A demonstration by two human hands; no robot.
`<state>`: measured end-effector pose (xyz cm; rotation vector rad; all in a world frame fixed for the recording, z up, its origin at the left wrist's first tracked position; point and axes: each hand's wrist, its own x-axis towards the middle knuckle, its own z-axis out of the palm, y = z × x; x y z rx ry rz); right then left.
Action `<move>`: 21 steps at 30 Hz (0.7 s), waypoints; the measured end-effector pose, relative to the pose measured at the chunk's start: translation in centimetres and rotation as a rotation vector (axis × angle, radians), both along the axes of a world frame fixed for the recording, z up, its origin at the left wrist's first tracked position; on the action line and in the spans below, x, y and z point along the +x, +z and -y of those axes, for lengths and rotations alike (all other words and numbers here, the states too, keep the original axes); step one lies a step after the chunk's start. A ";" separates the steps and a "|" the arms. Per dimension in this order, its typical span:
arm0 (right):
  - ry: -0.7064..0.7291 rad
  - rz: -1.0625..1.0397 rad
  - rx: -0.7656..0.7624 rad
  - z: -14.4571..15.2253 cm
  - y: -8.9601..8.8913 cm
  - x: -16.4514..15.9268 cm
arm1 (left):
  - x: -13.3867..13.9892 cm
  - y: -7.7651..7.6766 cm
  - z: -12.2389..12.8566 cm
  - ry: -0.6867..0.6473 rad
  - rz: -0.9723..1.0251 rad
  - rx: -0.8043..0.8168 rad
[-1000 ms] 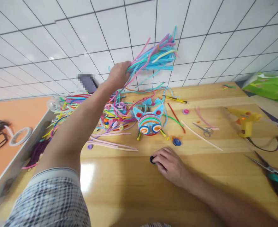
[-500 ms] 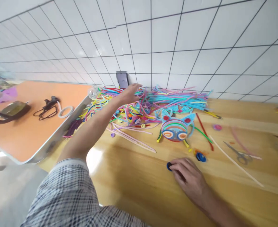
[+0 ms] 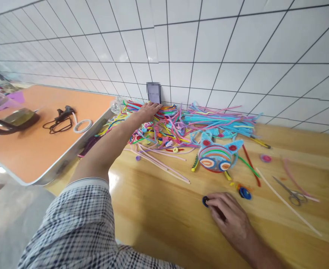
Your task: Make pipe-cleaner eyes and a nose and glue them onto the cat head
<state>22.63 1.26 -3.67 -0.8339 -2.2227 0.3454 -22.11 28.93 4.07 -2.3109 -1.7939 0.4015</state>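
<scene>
My left hand (image 3: 150, 111) reaches to the back and lies over a pile of colourful pipe cleaners (image 3: 178, 125), just below a dark phone-like device (image 3: 154, 93) propped against the wall. Its fingers are stretched out, and no held thing shows. On the wooden table my right hand (image 3: 233, 216) pinches a small dark blue coiled disc (image 3: 205, 201) between thumb and fingertips. A second blue coil (image 3: 245, 193) with orange bits lies near its knuckles. Beyond it sits a cat-like face of coiled pipe cleaners (image 3: 217, 155) with blue ears and orange-and-white eyes.
Scissors (image 3: 293, 196) lie at the right beside a long pale pipe cleaner (image 3: 289, 201). A pink coil (image 3: 265, 158) and a pencil (image 3: 261, 142) are farther back. An orange-topped table (image 3: 91, 99) with a black cable (image 3: 58, 121) adjoins at the left. The tiled wall (image 3: 209, 45) bounds the back.
My left hand has come down onto the pipe cleaner pile below the device. My right hand keeps its pinch on the blue coil. The view has shifted slightly.
</scene>
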 end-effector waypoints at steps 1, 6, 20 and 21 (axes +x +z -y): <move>0.000 0.000 0.000 0.0 0.0 0.0 | -0.1 0.0 0.0 -0.004 -0.007 -0.006; -0.001 0.006 -0.009 0.1 0.0 0.1 | -0.8 -0.2 1.5 -0.010 -0.035 -0.034; -0.016 -0.017 0.049 -0.2 -0.4 0.1 | -1.0 0.4 5.7 -0.037 0.017 0.067; -0.017 -0.018 0.044 -0.2 -0.4 0.1 | -1.2 1.0 5.6 -0.030 0.023 0.081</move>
